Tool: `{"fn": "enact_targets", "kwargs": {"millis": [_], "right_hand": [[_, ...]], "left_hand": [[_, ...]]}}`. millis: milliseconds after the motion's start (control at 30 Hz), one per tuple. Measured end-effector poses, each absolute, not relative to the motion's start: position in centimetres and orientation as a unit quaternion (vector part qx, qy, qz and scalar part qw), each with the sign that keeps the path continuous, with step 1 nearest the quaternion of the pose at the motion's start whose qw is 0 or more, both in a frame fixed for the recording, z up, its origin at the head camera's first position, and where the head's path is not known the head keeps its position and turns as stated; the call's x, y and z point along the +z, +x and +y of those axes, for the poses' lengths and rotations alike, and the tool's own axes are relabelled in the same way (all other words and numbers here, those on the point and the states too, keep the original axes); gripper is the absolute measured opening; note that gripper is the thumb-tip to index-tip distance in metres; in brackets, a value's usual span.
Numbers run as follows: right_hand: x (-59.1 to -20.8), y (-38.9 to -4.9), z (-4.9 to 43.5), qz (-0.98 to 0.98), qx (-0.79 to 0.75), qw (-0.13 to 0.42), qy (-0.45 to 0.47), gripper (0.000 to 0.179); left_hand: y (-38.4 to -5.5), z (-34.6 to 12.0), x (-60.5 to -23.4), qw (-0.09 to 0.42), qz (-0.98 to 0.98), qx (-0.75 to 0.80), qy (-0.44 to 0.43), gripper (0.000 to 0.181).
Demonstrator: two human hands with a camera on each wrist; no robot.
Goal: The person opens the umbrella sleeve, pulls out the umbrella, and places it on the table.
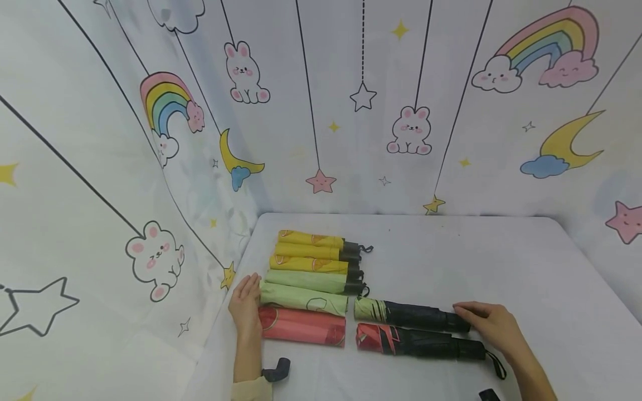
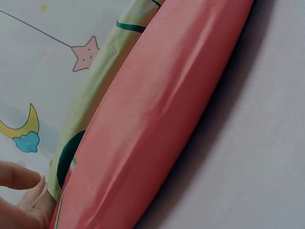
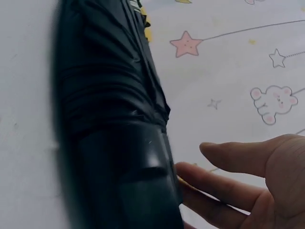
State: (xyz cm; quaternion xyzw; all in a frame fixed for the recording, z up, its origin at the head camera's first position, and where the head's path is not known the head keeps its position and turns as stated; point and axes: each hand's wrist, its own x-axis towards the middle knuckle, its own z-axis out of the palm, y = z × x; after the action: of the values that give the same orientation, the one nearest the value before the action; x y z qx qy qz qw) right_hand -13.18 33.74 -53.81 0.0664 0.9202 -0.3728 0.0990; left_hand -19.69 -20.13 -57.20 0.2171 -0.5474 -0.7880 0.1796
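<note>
A folded umbrella (image 1: 413, 313) with a green-patterned tip and black body lies in line with a light green umbrella sleeve (image 1: 296, 296), a small gap between them. In front, a red-tipped black folded umbrella (image 1: 423, 342) lines up with a red umbrella sleeve (image 1: 306, 327). My left hand (image 1: 244, 303) rests at the left ends of the sleeves, fingers straight. With extended fingers, my right hand (image 1: 494, 326) touches the handle end of the green-tipped umbrella. In the right wrist view, the thumb of that hand (image 3: 248, 181) stands apart from the black handle (image 3: 138, 176).
Behind the sleeves lie several folded umbrellas side by side, among them a yellow one (image 1: 308, 264) and a light green one (image 1: 306, 280), handles to the right. The white table (image 1: 476, 262) meets a patterned cloth (image 1: 361, 161) at the back and left.
</note>
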Motion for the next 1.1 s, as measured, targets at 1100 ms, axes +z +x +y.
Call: {"fn": "enact_targets", "kwargs": {"millis": [1100], "right_hand": [[-49.0,-17.4,28.0,0.891,-0.453,0.002,0.014,0.054]], "left_hand": [[-20.2,-20.3,-55.6,0.171,-0.584,-0.76,0.228,0.05]]}}
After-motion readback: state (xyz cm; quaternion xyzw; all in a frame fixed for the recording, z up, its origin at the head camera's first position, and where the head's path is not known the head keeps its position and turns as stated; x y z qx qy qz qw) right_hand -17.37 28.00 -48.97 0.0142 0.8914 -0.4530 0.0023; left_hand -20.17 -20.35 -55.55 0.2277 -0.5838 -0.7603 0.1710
